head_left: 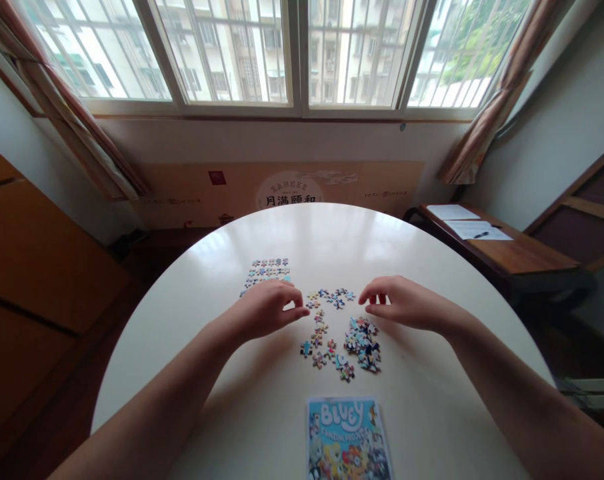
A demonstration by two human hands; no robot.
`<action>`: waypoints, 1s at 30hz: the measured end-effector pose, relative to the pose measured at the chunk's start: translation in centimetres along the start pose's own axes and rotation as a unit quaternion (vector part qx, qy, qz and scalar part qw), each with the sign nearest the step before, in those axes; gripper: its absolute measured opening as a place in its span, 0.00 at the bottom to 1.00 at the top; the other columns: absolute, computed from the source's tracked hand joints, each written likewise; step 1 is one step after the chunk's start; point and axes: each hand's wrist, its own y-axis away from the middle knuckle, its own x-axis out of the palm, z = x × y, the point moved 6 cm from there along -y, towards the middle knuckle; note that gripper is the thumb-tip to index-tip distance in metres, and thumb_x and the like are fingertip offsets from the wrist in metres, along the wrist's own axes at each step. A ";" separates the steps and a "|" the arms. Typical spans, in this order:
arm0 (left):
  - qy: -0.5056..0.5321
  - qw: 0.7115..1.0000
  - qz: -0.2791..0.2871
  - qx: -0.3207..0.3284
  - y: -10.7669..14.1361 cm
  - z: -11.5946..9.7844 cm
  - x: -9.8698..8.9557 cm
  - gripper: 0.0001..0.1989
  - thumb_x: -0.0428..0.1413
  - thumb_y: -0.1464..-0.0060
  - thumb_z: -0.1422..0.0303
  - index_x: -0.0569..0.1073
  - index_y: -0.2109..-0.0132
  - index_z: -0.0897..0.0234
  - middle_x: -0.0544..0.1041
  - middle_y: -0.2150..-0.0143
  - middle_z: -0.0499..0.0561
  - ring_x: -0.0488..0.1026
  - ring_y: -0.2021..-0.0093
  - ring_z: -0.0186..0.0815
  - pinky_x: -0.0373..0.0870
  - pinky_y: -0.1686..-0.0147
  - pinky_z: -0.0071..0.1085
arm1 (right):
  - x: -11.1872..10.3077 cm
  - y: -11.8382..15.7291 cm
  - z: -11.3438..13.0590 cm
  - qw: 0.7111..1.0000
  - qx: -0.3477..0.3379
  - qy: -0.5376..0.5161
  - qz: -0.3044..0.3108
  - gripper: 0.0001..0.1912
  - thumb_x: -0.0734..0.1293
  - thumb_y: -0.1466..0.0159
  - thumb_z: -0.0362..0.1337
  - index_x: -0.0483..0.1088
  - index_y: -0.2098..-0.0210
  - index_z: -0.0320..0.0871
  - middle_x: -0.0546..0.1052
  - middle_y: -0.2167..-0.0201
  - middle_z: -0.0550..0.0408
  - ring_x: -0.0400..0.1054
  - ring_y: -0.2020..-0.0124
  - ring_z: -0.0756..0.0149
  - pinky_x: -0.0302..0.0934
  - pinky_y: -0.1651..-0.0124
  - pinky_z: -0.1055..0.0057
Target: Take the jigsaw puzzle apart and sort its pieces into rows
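My left hand [271, 307] is over the left part of the white round table, thumb and forefinger drawn together in a pinch. Whatever may be between those tips is too small to make out. Just beyond them lie loose jigsaw puzzle pieces [338, 300]. Over the right side, my right hand [399, 303] has its fingers bent and its thumb apart, with nothing visible between them. Below it sits a heap of jigsaw pieces [362, 343]. Rows of separate pieces [269, 272] lie behind my left hand, which hides part of them. More pieces [320, 360] trail down the middle.
A blue "Bluey" picture sheet [349, 437] lies at the near edge of the view on the table [302, 233]. To the right, a wooden side table [522, 250] holds papers [475, 230] and a pen. A long printed cardboard panel [392, 190] stands under the window.
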 end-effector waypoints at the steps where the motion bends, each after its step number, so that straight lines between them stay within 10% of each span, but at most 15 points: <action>1: 0.000 1.000 -0.002 -0.001 0.0 0.1 0.0 0.13 0.56 0.41 0.60 0.77 0.68 0.62 0.78 0.68 0.49 0.71 0.69 0.33 0.64 0.67 0.30 | -0.1 0.3 0.2 1.000 -0.003 0.000 0.022 0.10 0.67 0.38 0.37 0.78 0.58 0.44 0.79 0.63 0.51 0.72 0.64 0.64 0.65 0.60 0.68; 30: 0.005 1.000 0.025 -0.011 -0.1 0.4 0.3 0.13 0.55 0.41 0.60 0.78 0.67 0.62 0.77 0.69 0.50 0.71 0.69 0.34 0.63 0.68 0.30 | 1.6 -0.4 -0.4 0.996 0.054 -0.025 0.065 0.09 0.63 0.36 0.36 0.74 0.59 0.44 0.77 0.67 0.52 0.67 0.69 0.66 0.59 0.67 0.71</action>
